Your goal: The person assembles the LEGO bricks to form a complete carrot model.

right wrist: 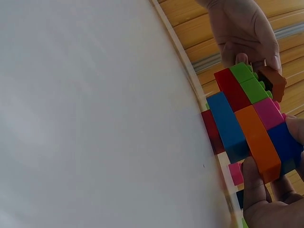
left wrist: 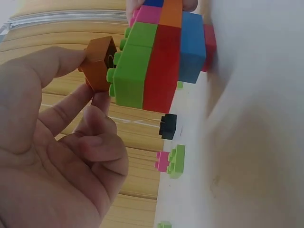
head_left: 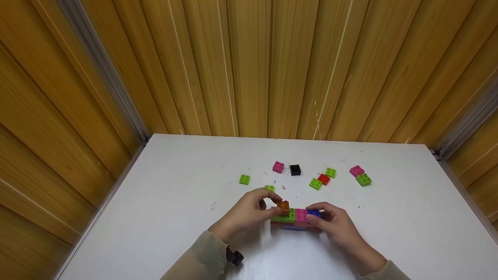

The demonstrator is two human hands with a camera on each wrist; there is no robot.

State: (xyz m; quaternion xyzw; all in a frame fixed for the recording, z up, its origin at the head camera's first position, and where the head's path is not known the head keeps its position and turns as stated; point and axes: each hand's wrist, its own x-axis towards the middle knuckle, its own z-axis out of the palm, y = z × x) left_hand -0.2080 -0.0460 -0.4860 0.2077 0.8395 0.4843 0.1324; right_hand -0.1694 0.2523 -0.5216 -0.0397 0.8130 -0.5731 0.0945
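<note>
My left hand (head_left: 246, 210) pinches a brown-orange toy brick (left wrist: 97, 66) between thumb and fingers. The brick is tilted, its hollow underside facing the studs of the green bricks (left wrist: 134, 71) at the left end of a built block stack. My right hand (head_left: 339, 224) grips the stack's other end, around its blue brick (right wrist: 286, 145) and orange brick (right wrist: 259, 142). Between green and blue sits a pink brick (right wrist: 268, 114). Below the top layer are a red brick (right wrist: 233, 90), a lighter blue brick (right wrist: 228, 124) and another red brick (right wrist: 213, 132) at the bottom.
Behind the hands, loose bricks lie on the white table (head_left: 155, 202): pink (head_left: 278, 167), black (head_left: 295, 170), red (head_left: 323, 179) and several green ones, one (head_left: 269, 188) close beyond the left hand. A wood-patterned wall (head_left: 249, 70) encloses the back and sides.
</note>
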